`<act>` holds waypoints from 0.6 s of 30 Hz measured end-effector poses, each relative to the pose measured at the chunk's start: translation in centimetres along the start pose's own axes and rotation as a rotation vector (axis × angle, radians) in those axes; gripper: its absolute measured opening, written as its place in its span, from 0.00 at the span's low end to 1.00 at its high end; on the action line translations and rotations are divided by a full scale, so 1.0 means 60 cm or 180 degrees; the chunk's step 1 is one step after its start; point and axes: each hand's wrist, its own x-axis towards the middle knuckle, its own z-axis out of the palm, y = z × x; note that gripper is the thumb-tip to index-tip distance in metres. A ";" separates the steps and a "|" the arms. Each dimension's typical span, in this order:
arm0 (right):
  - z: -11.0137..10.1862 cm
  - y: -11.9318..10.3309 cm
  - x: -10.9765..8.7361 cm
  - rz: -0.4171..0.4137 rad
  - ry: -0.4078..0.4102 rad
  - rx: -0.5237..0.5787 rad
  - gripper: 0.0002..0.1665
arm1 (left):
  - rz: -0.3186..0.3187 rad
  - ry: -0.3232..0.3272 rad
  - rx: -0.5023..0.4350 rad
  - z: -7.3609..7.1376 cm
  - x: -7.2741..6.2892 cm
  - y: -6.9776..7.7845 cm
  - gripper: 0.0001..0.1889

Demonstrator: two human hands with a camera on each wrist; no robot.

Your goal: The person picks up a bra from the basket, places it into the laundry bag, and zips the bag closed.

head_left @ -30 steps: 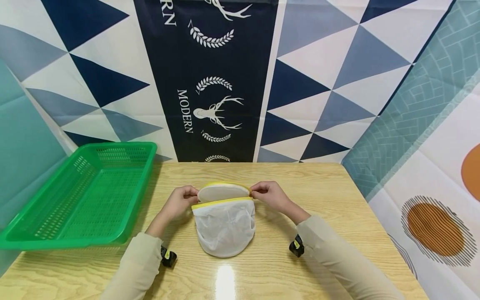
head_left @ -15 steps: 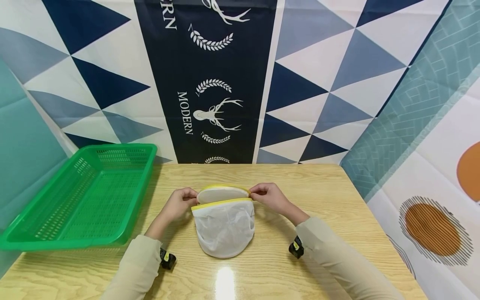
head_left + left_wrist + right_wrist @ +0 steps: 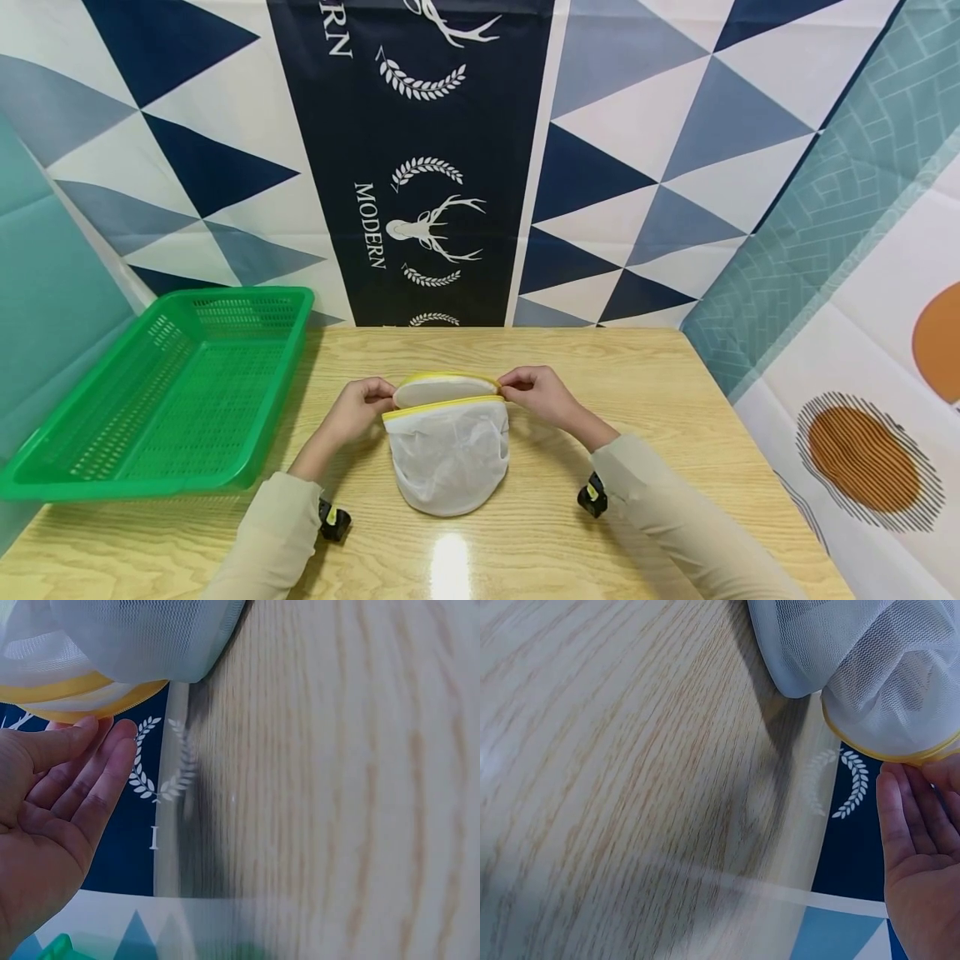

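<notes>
A white mesh laundry bag (image 3: 450,458) with yellow edging stands in the middle of the table, its rounded flap folded up behind the front edge. My left hand (image 3: 358,408) pinches the bag's edge at its left end between thumb and fingertips. At the opposite end, my right hand (image 3: 542,393) pinches the yellow-trimmed edge the same way. The left wrist view shows the thumb and fingers (image 3: 112,761) meeting at the yellow trim. In the right wrist view the fingers (image 3: 907,810) touch the trim from below. What lies inside the bag cannot be told.
On the left of the wooden table (image 3: 615,375) sits a green plastic basket (image 3: 281,392) with perforated sides. A patterned cloth (image 3: 435,167) hangs behind the table's back edge, and another patterned cloth (image 3: 847,350) borders the right side.
Both hands keep their hold on the bag's edge, and the bag stays in place. Only a slight shift of the head view shows.
</notes>
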 end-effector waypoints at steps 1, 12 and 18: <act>0.000 0.000 0.000 -0.0002 0.0002 -0.0004 0.10 | -0.0002 0.0003 0.0015 0.000 0.000 0.000 0.05; 0.000 -0.002 -0.002 -0.0069 -0.0019 -0.0045 0.09 | -0.0007 0.0028 0.0061 0.002 -0.003 -0.002 0.04; -0.001 -0.004 -0.004 -0.0057 -0.0072 -0.0064 0.09 | 0.0021 0.0034 0.0154 0.002 -0.006 0.000 0.04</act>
